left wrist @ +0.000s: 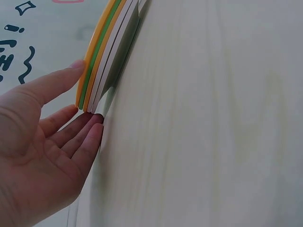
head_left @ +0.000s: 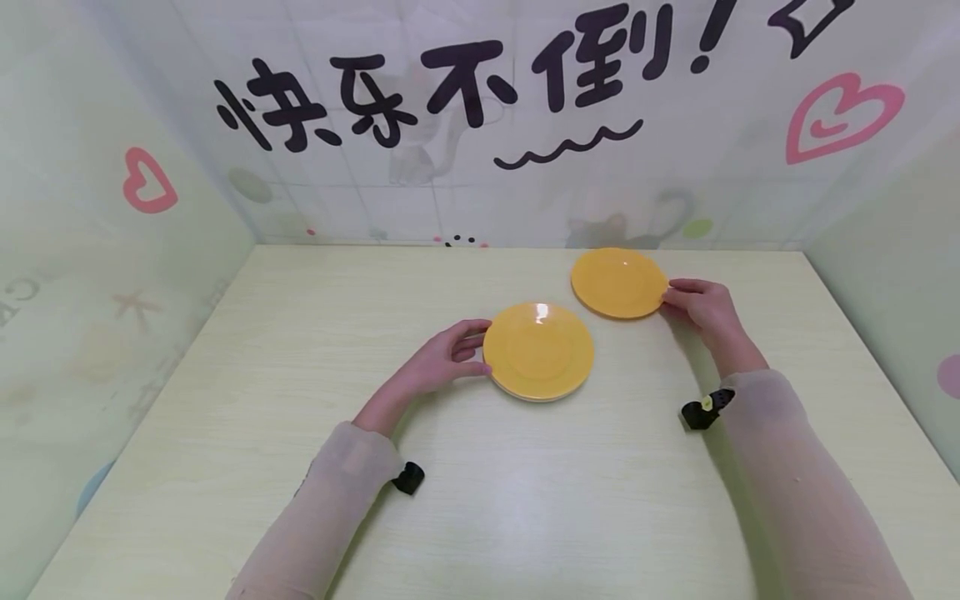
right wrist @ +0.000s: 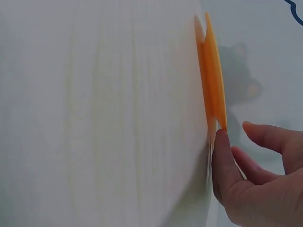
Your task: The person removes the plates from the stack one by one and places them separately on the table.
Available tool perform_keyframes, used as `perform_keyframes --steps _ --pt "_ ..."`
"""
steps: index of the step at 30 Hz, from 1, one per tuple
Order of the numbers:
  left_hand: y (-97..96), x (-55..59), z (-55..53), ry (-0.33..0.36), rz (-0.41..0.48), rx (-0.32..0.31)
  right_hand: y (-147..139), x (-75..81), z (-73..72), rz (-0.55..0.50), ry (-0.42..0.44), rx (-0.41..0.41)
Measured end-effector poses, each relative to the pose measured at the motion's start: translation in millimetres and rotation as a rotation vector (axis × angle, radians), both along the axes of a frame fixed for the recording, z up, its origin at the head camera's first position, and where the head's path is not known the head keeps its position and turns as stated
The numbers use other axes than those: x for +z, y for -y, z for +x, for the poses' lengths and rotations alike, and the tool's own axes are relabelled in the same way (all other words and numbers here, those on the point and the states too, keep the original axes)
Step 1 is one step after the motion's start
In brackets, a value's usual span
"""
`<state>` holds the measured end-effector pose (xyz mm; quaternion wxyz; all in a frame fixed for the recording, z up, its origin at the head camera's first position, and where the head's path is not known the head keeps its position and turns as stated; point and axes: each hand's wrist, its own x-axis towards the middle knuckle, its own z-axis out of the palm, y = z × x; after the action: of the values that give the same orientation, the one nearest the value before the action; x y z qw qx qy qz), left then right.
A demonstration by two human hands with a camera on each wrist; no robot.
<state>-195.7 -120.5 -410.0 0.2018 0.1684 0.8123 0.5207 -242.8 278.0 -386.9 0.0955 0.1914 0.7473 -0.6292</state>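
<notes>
A stack of plates (head_left: 538,354) stands on the table, a yellow one on top. From the side, the left wrist view shows several layers: orange-yellow (left wrist: 97,42), green and white. My left hand (head_left: 442,358) is at the stack's left side, the thumb and fingertips touching the rims, fingers fairly straight. Farther back and to the right, a single yellow plate (head_left: 619,283) lies on the table. My right hand (head_left: 708,312) is at its right edge. In the right wrist view one fingertip (right wrist: 220,137) touches the rim of that plate (right wrist: 214,80), while another finger stands apart from it.
A light wood-grain table (head_left: 540,500) spreads under both arms. Pale printed cloth walls (head_left: 450,192) with black lettering and pink hearts stand behind and at the sides. Small black wrist cameras (head_left: 408,477) are worn on both sleeves.
</notes>
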Motion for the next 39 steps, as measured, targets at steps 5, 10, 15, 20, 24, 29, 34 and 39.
perform_keyframes --steps 5,10,15,20,24,29,34,39 --pt "0.2 0.3 0.3 0.002 0.002 0.002 -3 2.7 4.7 0.001 -0.023 0.01" --pt "0.4 1.4 0.8 0.004 0.008 0.004 -2 6.2 8.3 0.012 -0.044 0.002" --pt "0.4 2.3 0.7 0.003 0.002 0.008 -1 9.3 10.7 -0.035 -0.059 -0.013" --pt "0.1 2.2 0.5 0.005 0.002 0.008 1 11.2 14.3 -0.096 -0.081 -0.005" --pt "0.1 2.2 0.8 0.004 0.002 0.003 4 11.9 17.2 -0.151 -0.102 0.003" --pt "-0.3 2.0 0.8 0.007 0.0 0.006 8 12.8 20.4 -0.174 -0.119 0.012" --pt "-0.8 1.4 0.4 0.012 -0.004 0.008 12 13.8 24.0 -0.189 -0.135 0.033" --pt "-0.8 1.0 0.2 0.011 -0.006 0.007 16 14.0 26.7 -0.205 -0.155 0.056"
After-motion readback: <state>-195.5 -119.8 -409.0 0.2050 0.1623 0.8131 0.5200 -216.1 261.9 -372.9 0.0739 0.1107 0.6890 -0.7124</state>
